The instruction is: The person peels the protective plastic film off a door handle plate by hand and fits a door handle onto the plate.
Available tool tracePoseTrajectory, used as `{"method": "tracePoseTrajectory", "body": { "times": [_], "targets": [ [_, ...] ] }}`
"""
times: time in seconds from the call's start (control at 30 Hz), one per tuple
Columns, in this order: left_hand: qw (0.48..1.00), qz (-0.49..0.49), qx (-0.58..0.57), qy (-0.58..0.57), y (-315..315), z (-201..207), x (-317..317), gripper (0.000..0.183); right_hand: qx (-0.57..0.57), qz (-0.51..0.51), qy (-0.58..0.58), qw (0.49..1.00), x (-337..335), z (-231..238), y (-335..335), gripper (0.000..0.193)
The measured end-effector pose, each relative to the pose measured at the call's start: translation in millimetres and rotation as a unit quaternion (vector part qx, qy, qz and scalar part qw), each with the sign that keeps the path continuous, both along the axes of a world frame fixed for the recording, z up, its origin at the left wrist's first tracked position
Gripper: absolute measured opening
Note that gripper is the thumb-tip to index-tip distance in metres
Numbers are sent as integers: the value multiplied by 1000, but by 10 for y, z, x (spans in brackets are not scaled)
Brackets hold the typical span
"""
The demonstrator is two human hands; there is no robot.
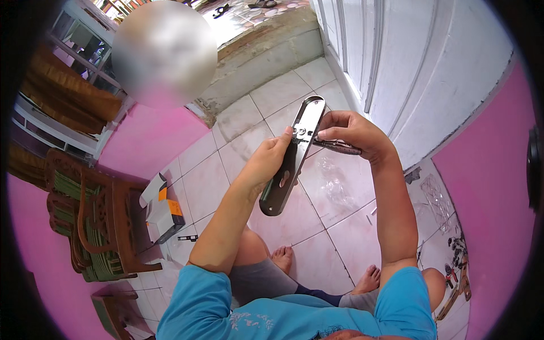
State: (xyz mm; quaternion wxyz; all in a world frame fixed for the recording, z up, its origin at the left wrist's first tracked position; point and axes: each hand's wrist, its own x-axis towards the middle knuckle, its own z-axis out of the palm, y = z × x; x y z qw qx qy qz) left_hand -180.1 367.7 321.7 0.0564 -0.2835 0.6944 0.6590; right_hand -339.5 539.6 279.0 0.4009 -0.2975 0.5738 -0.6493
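The work in hand appears to be handling or adjusting a door-lock fitting; whether it is being assembled or only inspected cannot be told. The lock plate (293, 161) is held above the floor in front of the body, tilted, with its far end leaning right. The left hand (271, 157) is closed on its left edge, thumb pressed over the hollow inner face. The right hand (357, 133) is at the plate's right edge beside the lever handle (343, 148), thumb and forefinger drawn narrow; whether they pinch a small part cannot be told. In my judgement, the next move calls for a firm left grip while the right fingertips work precisely at the lever's joint.

The plate is long and narrow with rounded ends and a raised rim. Its surface looks metallic, mirror-bright at the far end and dark at the near end, with a shaped cut-out toward the near end. The lever is slim, dark and glossy.

The floor (314, 266) is of pale, smooth tile. Crumpled clear plastic (338, 184) lies beyond the feet. Left stand an opened cardboard box (164, 218) and a carved wooden chair (116, 226) with green striped cushions. Far right is a white panelled door (396, 56).
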Motion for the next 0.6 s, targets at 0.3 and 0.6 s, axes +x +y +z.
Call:
{"method": "tracePoseTrajectory", "body": {
  "times": [0.3, 0.6],
  "targets": [
    [999, 16, 9, 47, 17, -20, -7, 55, 13, -33, 198, 980, 81, 108, 17, 42],
    [992, 35, 116, 22, -57, 95, 16, 55, -21, -107, 327, 939, 334, 328, -74, 15]
  ]
}}
